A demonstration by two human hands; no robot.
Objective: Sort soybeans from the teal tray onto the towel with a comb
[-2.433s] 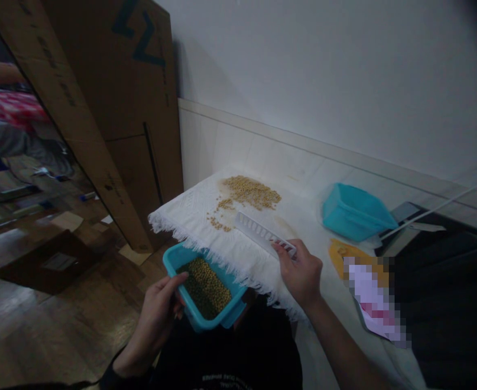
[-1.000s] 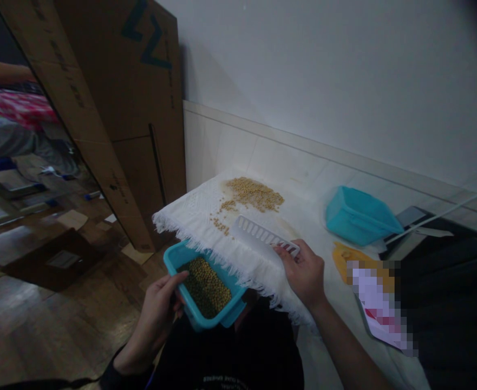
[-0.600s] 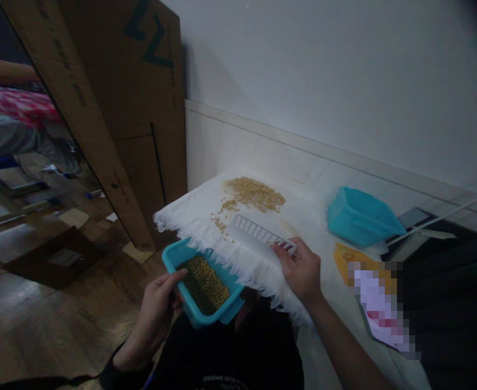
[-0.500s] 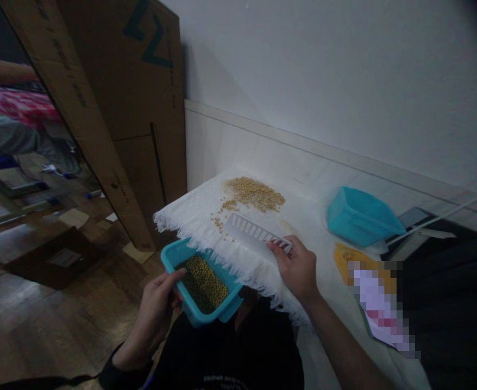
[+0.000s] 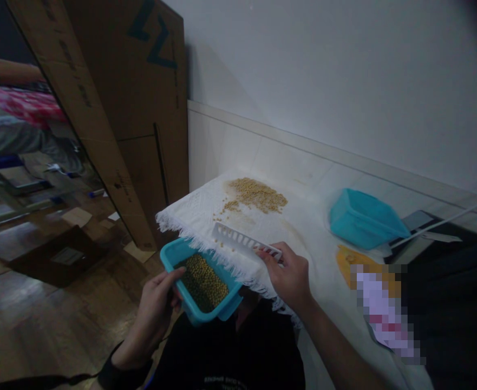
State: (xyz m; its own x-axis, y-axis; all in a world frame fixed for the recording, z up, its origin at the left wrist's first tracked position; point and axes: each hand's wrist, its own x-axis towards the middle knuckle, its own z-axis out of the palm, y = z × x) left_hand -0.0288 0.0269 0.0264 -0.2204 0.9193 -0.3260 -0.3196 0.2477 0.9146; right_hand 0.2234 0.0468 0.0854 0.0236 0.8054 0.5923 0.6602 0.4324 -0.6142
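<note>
My left hand grips the near left rim of a turquoise plastic tub filled with yellow-green beans, held just under the fringed edge of a white cloth. A white slotted plastic scraper is pinched in my right hand and lies on the cloth close to its fringe, with a few beans in front of it. Farther back on the cloth lies a pile of tan beans.
A second turquoise tub lies tipped on the cloth at the right, beside an orange object and a white cable. Tall cardboard sheets lean against the wall at the left. Another person's arm shows far left.
My right hand has drawn the scraper toward the cloth's fringe, sweeping the loose beans along with it. The left hand keeps the tub under the edge.
</note>
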